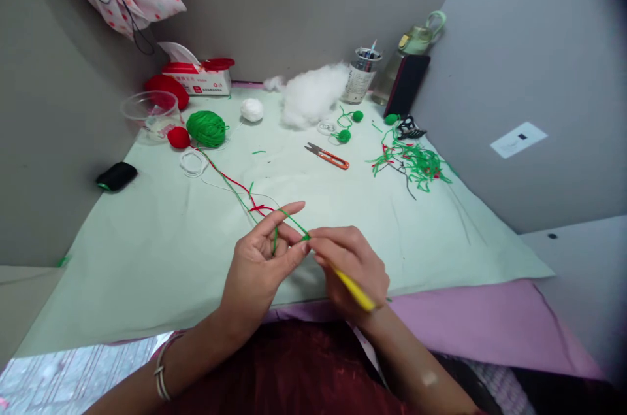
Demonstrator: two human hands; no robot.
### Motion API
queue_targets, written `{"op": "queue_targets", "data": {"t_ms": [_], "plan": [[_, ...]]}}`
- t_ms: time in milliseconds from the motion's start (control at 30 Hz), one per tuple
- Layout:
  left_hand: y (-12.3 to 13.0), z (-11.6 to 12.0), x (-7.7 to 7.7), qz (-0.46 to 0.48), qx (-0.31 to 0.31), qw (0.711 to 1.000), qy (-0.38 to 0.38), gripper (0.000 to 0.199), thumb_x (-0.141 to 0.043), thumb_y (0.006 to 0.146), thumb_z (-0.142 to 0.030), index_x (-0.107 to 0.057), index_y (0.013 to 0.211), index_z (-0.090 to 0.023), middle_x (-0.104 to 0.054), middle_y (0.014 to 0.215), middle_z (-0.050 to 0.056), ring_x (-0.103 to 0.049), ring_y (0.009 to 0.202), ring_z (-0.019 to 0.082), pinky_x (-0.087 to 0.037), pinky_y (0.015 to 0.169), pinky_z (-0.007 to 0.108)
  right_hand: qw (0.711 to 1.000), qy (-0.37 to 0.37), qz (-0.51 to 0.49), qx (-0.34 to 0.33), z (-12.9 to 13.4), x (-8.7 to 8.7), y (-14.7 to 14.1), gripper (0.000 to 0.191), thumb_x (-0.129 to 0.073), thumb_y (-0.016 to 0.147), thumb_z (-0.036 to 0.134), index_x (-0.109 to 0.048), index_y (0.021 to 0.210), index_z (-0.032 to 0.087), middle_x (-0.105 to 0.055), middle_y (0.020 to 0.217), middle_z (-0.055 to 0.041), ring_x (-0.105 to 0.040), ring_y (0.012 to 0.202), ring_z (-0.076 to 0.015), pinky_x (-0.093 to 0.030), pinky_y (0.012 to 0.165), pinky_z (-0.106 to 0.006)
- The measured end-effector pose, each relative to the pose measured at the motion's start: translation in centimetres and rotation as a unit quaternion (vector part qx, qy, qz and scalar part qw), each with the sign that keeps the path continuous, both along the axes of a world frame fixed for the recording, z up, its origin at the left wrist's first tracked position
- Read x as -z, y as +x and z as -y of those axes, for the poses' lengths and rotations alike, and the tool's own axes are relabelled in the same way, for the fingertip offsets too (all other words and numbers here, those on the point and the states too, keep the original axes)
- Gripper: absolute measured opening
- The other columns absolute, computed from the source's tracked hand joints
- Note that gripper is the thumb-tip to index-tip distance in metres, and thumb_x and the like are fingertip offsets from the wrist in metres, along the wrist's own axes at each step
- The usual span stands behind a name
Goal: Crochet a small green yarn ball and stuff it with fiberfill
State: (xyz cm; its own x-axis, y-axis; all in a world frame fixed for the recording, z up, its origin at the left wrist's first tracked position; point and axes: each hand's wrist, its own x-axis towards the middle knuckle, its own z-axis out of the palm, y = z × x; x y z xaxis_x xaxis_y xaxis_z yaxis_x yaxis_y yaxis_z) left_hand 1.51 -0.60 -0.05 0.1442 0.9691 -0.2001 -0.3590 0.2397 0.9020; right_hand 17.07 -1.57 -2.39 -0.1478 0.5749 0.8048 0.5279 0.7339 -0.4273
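Observation:
Near the table's front edge, my left hand (264,258) pinches a small piece of green crochet work (306,237) between thumb and fingers, its index finger raised with green yarn (292,221) over it. My right hand (350,268) is closed around a crochet hook with a yellow handle (356,289), its fingertips meeting the left ones at the green piece. The hook's tip is hidden at the fingertips. Green and red strands run back from my left hand toward a green yarn ball (206,129) and a red ball (179,137).
Orange-handled snips (327,156) lie mid-table. Behind are white stuffing (313,96), a white ball (252,110), a tissue box (203,80) and a pen cup (361,78). Yarn scraps (416,163) and a leaning phone (407,85) are at right, a black spool (116,176) at left.

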Motion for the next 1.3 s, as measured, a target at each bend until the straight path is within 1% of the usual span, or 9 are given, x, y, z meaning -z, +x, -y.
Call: {"op": "queue_targets", "data": {"t_ms": [167,333,533,667,767,900,1033,1200,1300], "plan": [[-0.5,-0.9,-0.2,0.132,0.066,0.982,-0.118,0.045,-0.092,0.077,-0.025,-0.082,0.12,-0.018,-0.059,0.067,-0.006,-0.036,0.052,0.002,-0.044,0.067,0.02,0.996,-0.055,-0.073,0.001,0.3,-0.6,0.3,0.03,-0.06,0.103,0.012,-0.075,0.123,0.027,-0.079,0.105,-0.0071,-0.074,0.093,-0.0203,-0.063,0.076,-0.035],[-0.8,-1.1,-0.5,0.092,0.059,0.992,-0.062,0.038,-0.091,0.077,-0.026,-0.085,0.114,-0.023,-0.066,0.077,-0.003,-0.043,0.058,0.005,-0.039,0.061,0.019,0.932,-0.197,-0.294,-0.072,-0.1,-1.7,0.2,0.024,-0.057,0.106,0.017,-0.079,0.105,0.026,-0.076,0.09,-0.0017,-0.068,0.075,-0.0145,-0.058,0.069,-0.03],[-0.1,-0.6,0.1,0.06,0.035,0.997,-0.022,0.035,-0.091,0.08,-0.028,-0.085,0.114,-0.028,-0.071,0.088,0.0,-0.058,0.078,0.01,-0.046,0.076,0.019,0.966,-0.163,-0.197,-0.036,0.1,-1.2,-0.5,0.027,-0.062,0.102,0.011,-0.08,0.113,0.028,-0.079,0.097,-0.0029,-0.073,0.086,-0.0166,-0.061,0.075,-0.03],[0.0,-1.0,0.1,0.135,0.07,0.984,-0.095,0.04,-0.092,0.078,-0.026,-0.085,0.117,-0.022,-0.058,0.065,-0.007,-0.032,0.051,0.003,-0.049,0.073,0.019,0.996,-0.063,-0.069,0.001,0.4,-0.4,-0.1,0.038,-0.068,0.098,0.009,-0.077,0.128,0.03,-0.079,0.113,-0.0075,-0.074,0.099,-0.0213,-0.062,0.081,-0.035],[-0.4,-1.3,-0.1,0.175,0.101,0.97,-0.135,0.031,-0.091,0.079,-0.025,-0.087,0.109,-0.018,-0.035,0.05,-0.014,-0.012,0.046,0.001,-0.051,0.075,0.02,0.98,-0.108,-0.167,-0.003,0.2,-0.8,0.3,0.031,-0.063,0.101,0.01,-0.079,0.119,0.03,-0.079,0.101,-0.0042,-0.072,0.088,-0.0183,-0.06,0.076,-0.033],[-0.6,-1.3,-0.1,0.115,0.056,0.989,-0.08,0.03,-0.092,0.076,-0.025,-0.087,0.106,-0.024,-0.057,0.065,-0.007,-0.033,0.052,0.003,-0.047,0.071,0.019,0.92,-0.226,-0.314,-0.062,-0.1,-1.6,0.2,0.022,-0.061,0.105,0.02,-0.081,0.103,0.028,-0.076,0.09,-0.0013,-0.067,0.073,-0.0142,-0.056,0.069,-0.03],[-0.5,-0.8,0.2,0.035,0.055,0.998,-0.015,0.032,-0.091,0.079,-0.03,-0.086,0.11,-0.027,-0.072,0.09,0.002,-0.056,0.079,0.012,-0.045,0.075,0.024,0.91,-0.267,-0.312,-0.064,-0.3,-1.4,0.1,0.015,-0.067,0.102,0.026,-0.082,0.101,0.025,-0.079,0.091,-0.0026,-0.068,0.076,-0.0145,-0.057,0.071,-0.03],[-0.8,-0.6,0.5,-0.011,0.052,0.998,-0.015,0.031,-0.087,0.083,-0.034,-0.085,0.113,-0.027,-0.071,0.1,0.004,-0.055,0.079,0.014,-0.041,0.071,0.027,0.86,-0.307,-0.392,-0.109,-0.8,-1.0,0.6,0.02,-0.064,0.104,0.034,-0.079,0.098,0.022,-0.079,0.09,-0.0039,-0.069,0.07,-0.0137,-0.059,0.068,-0.029],[-1.0,-0.7,0.5,-0.011,0.048,0.999,-0.01,0.03,-0.086,0.083,-0.031,-0.085,0.113,-0.028,-0.07,0.098,0.003,-0.05,0.073,0.013,-0.039,0.07,0.027,0.866,-0.308,-0.378,-0.11,-0.7,-1.3,0.7,0.021,-0.061,0.106,0.034,-0.077,0.098,0.021,-0.08,0.09,-0.004,-0.07,0.07,-0.0139,-0.06,0.068,-0.029]]}}
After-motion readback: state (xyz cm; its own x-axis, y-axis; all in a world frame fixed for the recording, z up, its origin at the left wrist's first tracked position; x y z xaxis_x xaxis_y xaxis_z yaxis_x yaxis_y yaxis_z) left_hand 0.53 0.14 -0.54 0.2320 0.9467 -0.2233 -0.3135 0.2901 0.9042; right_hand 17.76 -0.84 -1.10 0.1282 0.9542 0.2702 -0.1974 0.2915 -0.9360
